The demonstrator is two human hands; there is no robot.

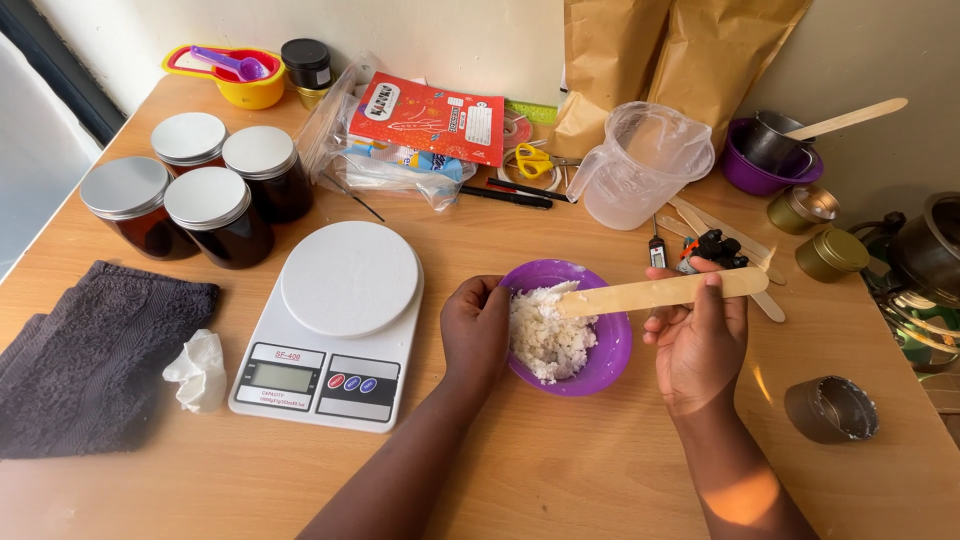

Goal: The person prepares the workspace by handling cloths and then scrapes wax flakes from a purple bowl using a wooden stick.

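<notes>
Both of my forearms come up from the bottom edge of the frame over the wooden table (pixel 560 470). My left hand (pixel 476 332) is curled around the left rim of a purple bowl (pixel 612 352) just right of centre, fingers pressed against its outer wall and steadying it. My right hand (pixel 700 338) sits at the bowl's right side and pinches a flat wooden stick (pixel 662 291) between thumb and fingers; the stick lies nearly level, its left end reaching over the white flaky wax (pixel 545 335) heaped in the bowl.

Left of the bowl, almost touching my left hand, stands a white kitchen scale (pixel 335 325) with a round platform. Further left lie a crumpled white tissue (pixel 200 370) and a dark grey towel (pixel 90 355). Four dark glass jars with silver lids (pixel 195 185) cluster in the upper left, and behind them sit yellow measuring cups (pixel 245 85) holding a purple spoon.

Along the top centre are a red packet (pixel 430 118) on a clear plastic bag, yellow scissors (pixel 532 160) and a black pen (pixel 505 196). A clear plastic jug (pixel 645 165) stands above the bowl, with two brown paper bags (pixel 680 50) leaning on the wall behind it. In the upper right a second purple bowl (pixel 745 170) holds a metal cup and another stick. Two gold tins (pixel 830 252) sit near the right edge, and an open tin (pixel 832 408) lies on its side at lower right, well apart from my right hand.
</notes>
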